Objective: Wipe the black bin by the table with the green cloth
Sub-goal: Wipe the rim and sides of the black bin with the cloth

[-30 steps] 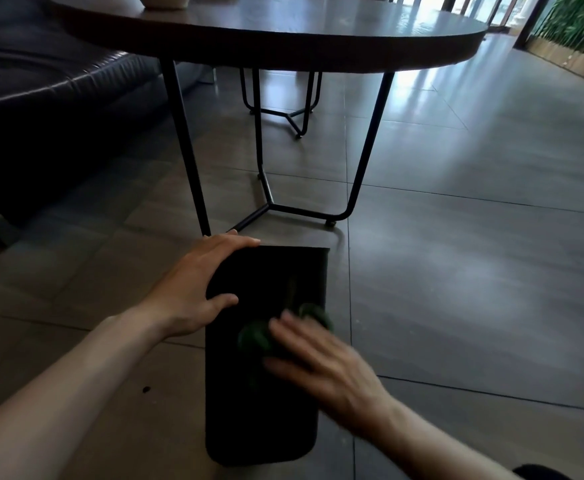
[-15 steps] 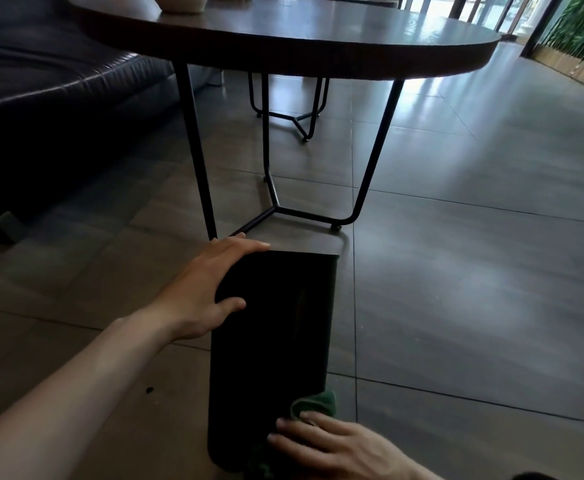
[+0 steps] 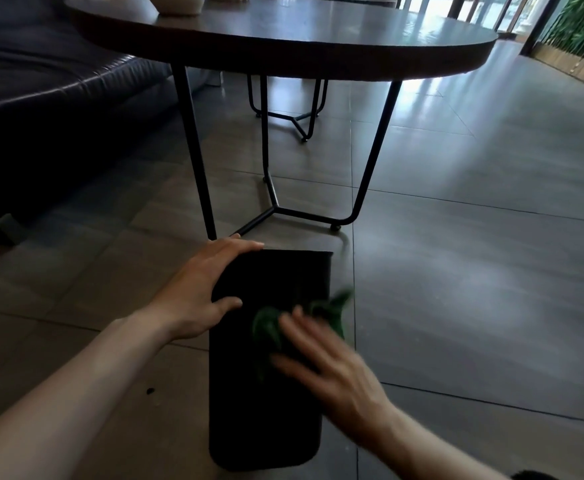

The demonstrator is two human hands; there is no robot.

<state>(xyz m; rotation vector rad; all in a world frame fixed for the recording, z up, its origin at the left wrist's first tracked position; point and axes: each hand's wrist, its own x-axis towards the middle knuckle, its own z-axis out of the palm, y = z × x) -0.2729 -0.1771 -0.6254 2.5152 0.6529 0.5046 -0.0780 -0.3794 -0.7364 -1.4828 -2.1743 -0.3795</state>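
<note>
The black bin [image 3: 266,393] lies lengthwise away from the person — left hand [image 3: 197,292] grips its far-left edge, right hand [image 3: 321,358] presses the green cloth [image 3: 269,327] flat-fingered mid-face.

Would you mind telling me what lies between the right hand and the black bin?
In the head view, the green cloth lies between the right hand and the black bin, pressed against its side.
</note>
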